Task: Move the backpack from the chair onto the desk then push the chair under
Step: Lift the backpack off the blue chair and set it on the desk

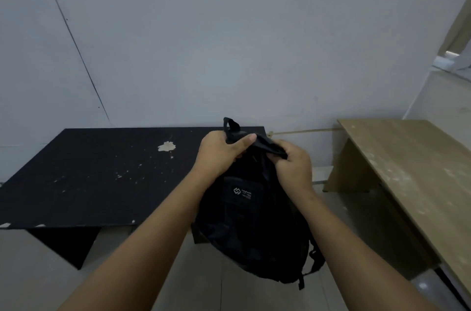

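A black backpack [251, 229] with a small white logo hangs in the air at the right front corner of the black desk [102, 173]. My left hand [221, 152] and my right hand [293, 163] both grip its top fabric, just below the carry loop. Its lower part dangles below the desk edge, over the floor, with straps trailing at the lower right. The desk top is dark, speckled with pale marks and one chipped patch. No chair shows in the head view.
A light wooden table [407, 170] stands to the right, angled toward me, with a gap of tiled floor [331, 198] between it and the desk. A plain white wall [229, 43] runs behind both.
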### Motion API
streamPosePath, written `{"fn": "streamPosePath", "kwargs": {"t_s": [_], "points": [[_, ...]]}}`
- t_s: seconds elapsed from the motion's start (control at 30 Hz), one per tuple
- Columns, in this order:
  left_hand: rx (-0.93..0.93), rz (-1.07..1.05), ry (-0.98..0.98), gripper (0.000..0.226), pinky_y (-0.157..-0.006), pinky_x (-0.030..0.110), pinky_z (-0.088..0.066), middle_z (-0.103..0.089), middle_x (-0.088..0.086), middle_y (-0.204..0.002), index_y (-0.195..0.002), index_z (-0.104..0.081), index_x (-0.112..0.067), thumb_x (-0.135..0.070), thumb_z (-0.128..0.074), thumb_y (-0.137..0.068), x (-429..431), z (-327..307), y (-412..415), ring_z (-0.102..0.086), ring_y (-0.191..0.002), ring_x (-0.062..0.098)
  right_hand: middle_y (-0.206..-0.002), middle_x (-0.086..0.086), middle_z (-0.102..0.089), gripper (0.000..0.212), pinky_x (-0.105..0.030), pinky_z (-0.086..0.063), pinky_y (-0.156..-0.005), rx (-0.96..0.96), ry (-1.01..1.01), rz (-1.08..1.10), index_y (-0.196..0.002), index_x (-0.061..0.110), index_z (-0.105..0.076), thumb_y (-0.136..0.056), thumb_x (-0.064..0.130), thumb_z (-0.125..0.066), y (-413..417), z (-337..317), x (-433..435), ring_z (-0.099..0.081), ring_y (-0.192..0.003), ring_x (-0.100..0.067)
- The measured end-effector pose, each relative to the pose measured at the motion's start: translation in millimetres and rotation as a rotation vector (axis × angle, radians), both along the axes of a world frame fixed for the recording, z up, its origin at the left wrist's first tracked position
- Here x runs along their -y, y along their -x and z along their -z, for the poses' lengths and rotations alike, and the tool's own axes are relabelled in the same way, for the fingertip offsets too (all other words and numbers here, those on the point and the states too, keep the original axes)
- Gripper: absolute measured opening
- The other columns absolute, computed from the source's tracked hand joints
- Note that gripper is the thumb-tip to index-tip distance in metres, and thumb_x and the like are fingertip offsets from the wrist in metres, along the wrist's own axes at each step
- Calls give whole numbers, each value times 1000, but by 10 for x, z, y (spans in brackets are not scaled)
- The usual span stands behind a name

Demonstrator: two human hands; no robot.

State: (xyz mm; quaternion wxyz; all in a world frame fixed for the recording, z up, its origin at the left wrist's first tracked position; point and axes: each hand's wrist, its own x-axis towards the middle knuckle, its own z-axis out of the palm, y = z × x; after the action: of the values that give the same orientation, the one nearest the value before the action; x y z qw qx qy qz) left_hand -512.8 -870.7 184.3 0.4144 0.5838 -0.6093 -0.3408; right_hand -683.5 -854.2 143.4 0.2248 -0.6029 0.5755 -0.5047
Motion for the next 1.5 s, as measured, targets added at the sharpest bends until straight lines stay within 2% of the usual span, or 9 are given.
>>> {"fn": "streamPosePath", "kwargs": {"t_s": [0.07,0.2,0.37,0.53,0.67,0.77,0.97,1.33,1.5], "points": [[141,0,-40,53,-53,22,-48,-63,0,-54,-62,-68,-1,-51,-83,-70,347,-130,-90,-54,-46,11,-95,9,-78,34,-43,-57,-85,19,-10,-40,-106,29,-74,-77,16,-65,48,-85,501,-72,-91,-13],[219,-41,-157,56,-59,31,-51,-71,4,-52,-37,-53,-13,-51,-89,-60,768,-272,-371,-60,-51,18,-86,9,-77,30,-41,-57,-77,-22,20,-187,-98,22,-77,-77,5,-64,-45,-269,1267,-71,-84,-9],[717,-385,-129,77,-55,31,-46,-60,-4,-50,-55,-48,-12,-87,-64,-54,1300,-394,-872,-61,-53,21,-80,1,-76,26,-43,-57,-74,52,92,-226,-94,20,-77,-76,5,-66,-142,-522,2059,-72,-80,-19],[123,110,-159,44,-82,35,-55,-67,-12,-106,-115,-57,-32,-61,-64,-83,2296,-179,-1076,-66,-96,9,-82,-5,-76,35,-32,-55,-70,156,138,-226,-84,27,-80,-77,-4,-64,-289,-707,2764,-69,-77,-12],[245,-37,68,32,-60,33,-42,-62,-1,-77,-86,-57,-17,-47,-54,-95,3201,-3,-1102,-59,-71,19,-81,-6,-76,33,-27,-53,-69,147,116,-192,-87,21,-80,-74,-5,-64,-395,-608,3395,-67,-75,-8],[210,-105,96,33,-57,35,-39,-57,0,-71,-80,-54,-13,-42,-55,-95,3817,59,-1045,-55,-67,22,-82,-14,-74,28,-28,-51,-68,148,80,-154,-88,13,-78,-75,-5,-62,-441,-541,3904,-63,-74,-10],[268,-142,84,31,-53,29,-35,-58,0,-69,-78,-61,-9,-36,-57,-94,4811,99,-873,-55,-66,20,-67,-2,-53,18,-29,-39,-62,58,-28,-160,-81,5,-67,-72,-6,-56,-325,-418,4869,-50,-65,-9],[237,-89,83,30,-72,42,-53,-71,7,-75,-91,-76,-9,-36,-64,-92,5834,474,-708,-66,-74,26,-70,7,-58,26,-23,-43,-68,-26,-124,-179,-81,19,-68,-80,-5,-58,-48,-8,6004,-54,-67,-8],[166,-81,91,27,-68,29,-54,-72,-4,-77,-96,-77,-19,-43,-67,-89,6079,539,-620,-66,-73,12,-91,10,-73,32,-16,-51,-79,17,-113,-59,-99,26,-73,-85,0,-61,18,116,6223,-67,-85,-3]]}}
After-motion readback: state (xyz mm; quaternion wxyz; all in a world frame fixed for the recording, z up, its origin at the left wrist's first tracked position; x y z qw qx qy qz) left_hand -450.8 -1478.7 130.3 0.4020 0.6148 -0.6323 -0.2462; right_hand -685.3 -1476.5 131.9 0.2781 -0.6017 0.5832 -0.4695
